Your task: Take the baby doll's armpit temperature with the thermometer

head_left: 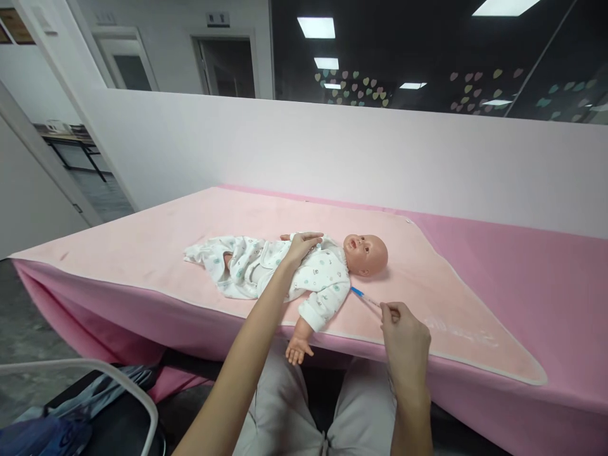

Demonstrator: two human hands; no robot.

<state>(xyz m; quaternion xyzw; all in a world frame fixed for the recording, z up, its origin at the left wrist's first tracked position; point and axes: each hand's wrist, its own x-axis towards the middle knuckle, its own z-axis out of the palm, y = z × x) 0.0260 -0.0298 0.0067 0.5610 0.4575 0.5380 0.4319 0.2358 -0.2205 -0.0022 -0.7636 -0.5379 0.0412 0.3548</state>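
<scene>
A baby doll (327,272) in a white patterned outfit lies on its back, its head to the right. My left hand (304,247) rests on the doll's chest with fingers stretched out over the fabric; the fingertips are partly hidden at the collar. In my right hand (403,326) the fingers pinch the near end of a thin pale thermometer (365,296) with a blue end. That blue end points at the doll's near shoulder, just below its neck; I cannot tell whether it touches the sleeve. The doll's near arm (300,335) hangs over the table's front edge.
A peach mat (156,234) lies over a pink tablecloth (536,272). Behind the table rises a white partition (332,145) with dark glass above. At lower left stands a chair (118,386) with blue-grey cloth on it. My knees are under the front edge.
</scene>
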